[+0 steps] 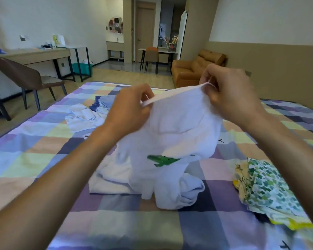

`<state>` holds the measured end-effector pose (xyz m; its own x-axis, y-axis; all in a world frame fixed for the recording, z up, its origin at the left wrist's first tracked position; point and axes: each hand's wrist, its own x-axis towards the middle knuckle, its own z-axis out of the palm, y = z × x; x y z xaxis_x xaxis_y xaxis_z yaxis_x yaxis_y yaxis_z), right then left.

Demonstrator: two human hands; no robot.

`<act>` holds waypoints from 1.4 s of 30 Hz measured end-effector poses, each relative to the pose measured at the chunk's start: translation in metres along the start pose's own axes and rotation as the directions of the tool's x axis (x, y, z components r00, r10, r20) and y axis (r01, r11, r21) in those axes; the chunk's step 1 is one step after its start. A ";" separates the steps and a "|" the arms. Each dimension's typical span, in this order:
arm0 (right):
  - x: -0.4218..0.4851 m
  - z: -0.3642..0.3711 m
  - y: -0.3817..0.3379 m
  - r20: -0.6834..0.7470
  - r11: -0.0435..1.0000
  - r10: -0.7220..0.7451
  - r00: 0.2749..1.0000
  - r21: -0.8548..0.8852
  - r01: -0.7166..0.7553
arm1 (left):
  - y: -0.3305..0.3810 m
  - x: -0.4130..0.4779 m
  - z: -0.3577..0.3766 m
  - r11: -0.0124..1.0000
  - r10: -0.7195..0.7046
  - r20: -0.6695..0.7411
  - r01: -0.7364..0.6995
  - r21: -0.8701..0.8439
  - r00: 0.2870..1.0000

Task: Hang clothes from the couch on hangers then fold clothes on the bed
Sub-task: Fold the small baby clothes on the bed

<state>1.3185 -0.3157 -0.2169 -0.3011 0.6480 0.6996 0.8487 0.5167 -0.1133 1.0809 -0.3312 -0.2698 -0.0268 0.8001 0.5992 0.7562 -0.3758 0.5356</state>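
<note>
A white garment with a green crocodile print (172, 134) hangs in front of me over the checked bedspread (34, 159), its lower part bunched on the bed. My left hand (128, 107) pinches its top hem at the left. My right hand (228, 92) pinches the same hem at the right and holds it higher. A white and blue pile of clothes (90, 112) lies further back on the bed. A green-patterned yellow garment (264, 192) lies at my right. The orange couch (193, 69) stands beyond the bed.
A brown chair (23, 76) and a long desk (34, 55) stand at the left of the bed. A second chair and a small table (152, 55) stand near the doorway at the back. A wall runs along the right side.
</note>
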 end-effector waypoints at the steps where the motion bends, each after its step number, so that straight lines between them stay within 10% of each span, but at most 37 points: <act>1: -0.001 -0.003 0.008 0.039 0.995 0.027 0.999 -0.099 -0.023 | -0.003 0.005 -0.012 1.000 0.017 -0.007 -0.017 0.018 1.000; 5: -0.002 -0.012 0.029 0.241 0.963 0.168 0.956 -0.246 -0.107 | -0.006 0.020 -0.056 0.987 0.037 -0.076 -0.025 0.158 0.996; 8: 0.004 -0.024 0.030 0.408 0.933 0.199 0.891 0.198 -0.299 | -0.008 0.027 -0.071 0.982 -0.028 0.017 0.024 0.187 0.999; 17: 0.001 -0.034 0.013 0.503 0.569 0.237 0.832 0.622 -0.538 | -0.023 0.009 -0.090 0.901 -0.024 0.280 0.142 -0.411 0.960; 22: -0.010 -0.058 0.016 0.608 0.564 -0.073 0.790 0.679 -0.470 | -0.021 -0.011 -0.124 0.823 0.146 0.252 0.024 -0.567 0.957; 29: 0.014 -0.066 0.018 0.534 0.597 -0.134 0.835 0.716 -0.362 | -0.036 0.012 -0.163 0.965 0.143 0.144 -0.106 -0.238 0.979; 36: 0.011 0.110 0.029 0.560 0.721 0.154 0.814 0.499 -0.480 | -0.153 0.031 -0.068 0.975 -0.149 0.274 0.095 0.201 0.950; 40: -0.040 0.219 0.047 0.688 0.750 0.336 0.643 0.218 -0.625 | -0.212 -0.003 -0.006 0.798 -0.442 0.347 0.186 0.573 0.827; 42: -0.065 0.244 0.055 0.745 0.757 0.350 0.568 0.133 -0.640 | -0.208 -0.024 0.019 0.818 -0.353 0.430 0.051 0.573 0.831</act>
<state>1.2791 -0.1931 -0.4409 -0.1978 0.9658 -0.1676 0.7773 0.0504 -0.6271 0.9366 -0.2630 -0.4066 -0.0081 0.9986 0.0530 0.9918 0.0013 0.1276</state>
